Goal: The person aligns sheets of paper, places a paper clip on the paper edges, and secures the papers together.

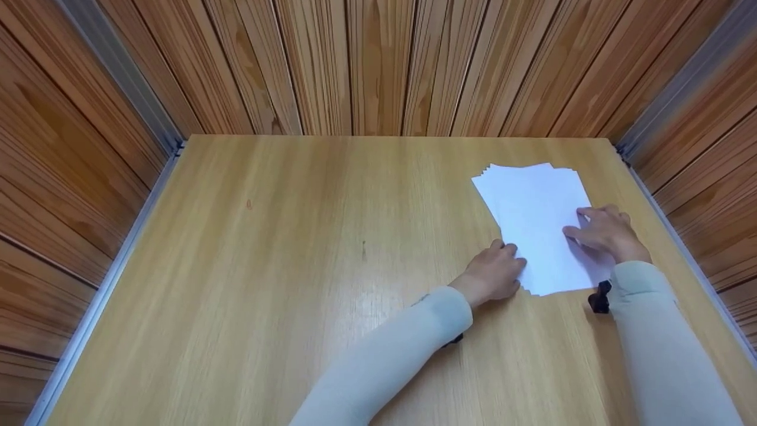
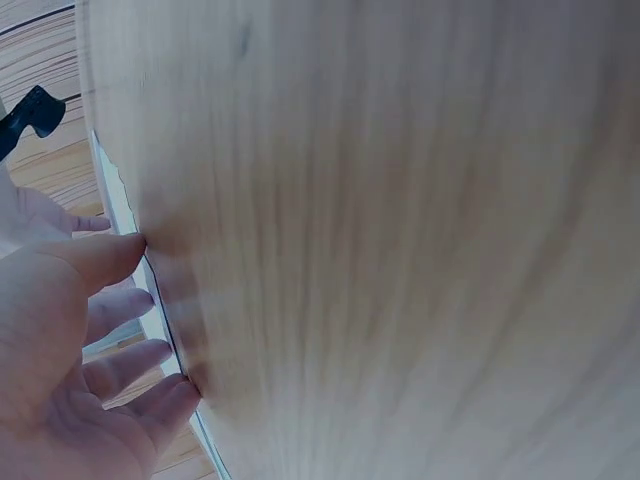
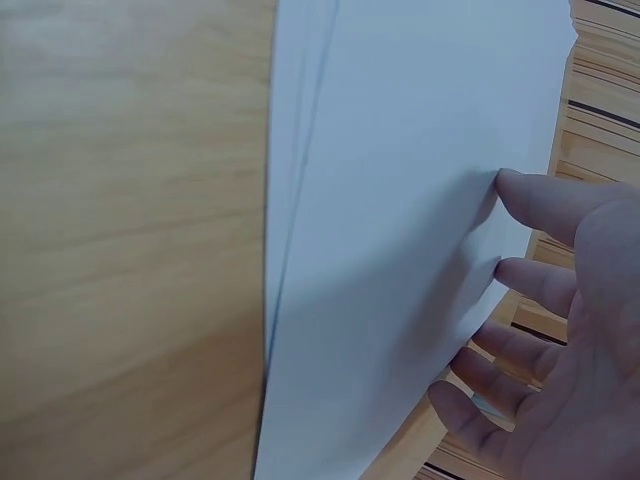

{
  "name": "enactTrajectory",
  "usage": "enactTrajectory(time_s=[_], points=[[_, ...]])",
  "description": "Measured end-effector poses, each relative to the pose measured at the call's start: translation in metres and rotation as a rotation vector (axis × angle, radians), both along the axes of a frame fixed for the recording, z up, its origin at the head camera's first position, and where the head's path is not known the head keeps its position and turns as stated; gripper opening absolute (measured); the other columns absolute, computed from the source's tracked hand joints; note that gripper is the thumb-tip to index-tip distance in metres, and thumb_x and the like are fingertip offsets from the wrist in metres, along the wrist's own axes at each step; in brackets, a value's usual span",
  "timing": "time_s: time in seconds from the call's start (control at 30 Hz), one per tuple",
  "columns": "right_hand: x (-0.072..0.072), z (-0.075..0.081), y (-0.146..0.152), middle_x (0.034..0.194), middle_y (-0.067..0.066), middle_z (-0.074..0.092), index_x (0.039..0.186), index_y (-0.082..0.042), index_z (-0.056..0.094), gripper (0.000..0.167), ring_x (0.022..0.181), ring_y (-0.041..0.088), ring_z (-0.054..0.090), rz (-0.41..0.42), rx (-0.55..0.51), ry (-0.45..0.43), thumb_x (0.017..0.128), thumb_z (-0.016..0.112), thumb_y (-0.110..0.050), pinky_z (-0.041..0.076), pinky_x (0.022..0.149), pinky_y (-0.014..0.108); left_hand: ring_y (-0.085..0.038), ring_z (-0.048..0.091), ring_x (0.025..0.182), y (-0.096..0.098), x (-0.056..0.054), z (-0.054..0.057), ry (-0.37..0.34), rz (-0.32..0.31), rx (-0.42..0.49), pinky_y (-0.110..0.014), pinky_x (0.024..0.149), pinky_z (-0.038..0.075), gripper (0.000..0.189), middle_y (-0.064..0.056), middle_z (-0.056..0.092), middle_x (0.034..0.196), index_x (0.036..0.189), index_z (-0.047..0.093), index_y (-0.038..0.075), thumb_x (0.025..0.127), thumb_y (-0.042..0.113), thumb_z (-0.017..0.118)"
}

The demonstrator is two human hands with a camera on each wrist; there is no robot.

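While the left hand (image 1: 492, 271) is resting, fingers relaxed, against a kinda messy paper stack's (image 1: 538, 213) left edge, the right hand (image 1: 612, 234) is touching its right side, also loose. It's all lying on the table's (image 1: 295, 236) right half, wood panels (image 1: 378, 71) standing behind.

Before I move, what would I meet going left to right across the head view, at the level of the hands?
Left wooden wall, left metal rail, left hand, stack of white paper, right hand, right metal rail, right wooden wall.
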State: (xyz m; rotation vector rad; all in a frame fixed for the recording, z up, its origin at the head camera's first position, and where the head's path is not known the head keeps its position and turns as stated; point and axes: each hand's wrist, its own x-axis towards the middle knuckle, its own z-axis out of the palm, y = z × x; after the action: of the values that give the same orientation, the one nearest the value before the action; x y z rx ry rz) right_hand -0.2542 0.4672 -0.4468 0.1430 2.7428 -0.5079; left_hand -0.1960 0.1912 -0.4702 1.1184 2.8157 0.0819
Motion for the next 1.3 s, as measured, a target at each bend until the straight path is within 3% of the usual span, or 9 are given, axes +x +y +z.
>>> enactTrajectory(time_s=[0.27,0.47,0.73,1.3], points=[[-0.002,0.002,-0.004,0.152,0.048,0.015,0.161,0.009,0.026,0.086,0.131,0.066,0.022,0.018,0.012,0.002,0.106,0.053,-0.052,0.033,0.103,0.081,-0.014,0.053,0.118,-0.001,-0.002,0.0,0.02,-0.014,0.006,-0.018,0.094,0.052,0.032,0.001,0.062,0.133,0.139,0.07,0.023,0.111,0.031,0.055],[-0.001,0.005,-0.012,0.15,0.046,0.019,0.162,0.006,0.028,0.087,0.128,0.063,0.027,-0.016,0.009,-0.012,0.105,0.056,-0.054,0.038,0.101,0.08,-0.013,0.052,0.116,-0.001,-0.003,-0.001,0.033,0.008,0.01,-0.017,0.095,0.051,0.031,0.001,0.062,0.133,0.138,0.07,0.024,0.111,0.03,0.056],[0.002,0.008,-0.019,0.146,0.046,0.02,0.161,0.006,0.029,0.082,0.125,0.062,0.027,-0.031,0.016,-0.017,0.106,0.057,-0.047,0.041,0.099,0.079,-0.012,0.057,0.112,-0.002,-0.004,0.0,0.066,-0.012,0.004,-0.016,0.092,0.052,0.031,0.002,0.067,0.127,0.139,0.07,0.023,0.111,0.028,0.057],[0.0,0.014,-0.031,0.146,0.045,0.019,0.164,0.001,0.028,0.082,0.128,0.063,0.026,-0.07,-0.005,-0.078,0.105,0.058,-0.047,0.039,0.101,0.08,-0.013,0.058,0.111,-0.004,-0.009,0.003,0.002,-0.021,0.025,-0.019,0.097,0.051,0.029,0.002,0.07,0.123,0.133,0.073,0.02,0.11,0.029,0.059]])
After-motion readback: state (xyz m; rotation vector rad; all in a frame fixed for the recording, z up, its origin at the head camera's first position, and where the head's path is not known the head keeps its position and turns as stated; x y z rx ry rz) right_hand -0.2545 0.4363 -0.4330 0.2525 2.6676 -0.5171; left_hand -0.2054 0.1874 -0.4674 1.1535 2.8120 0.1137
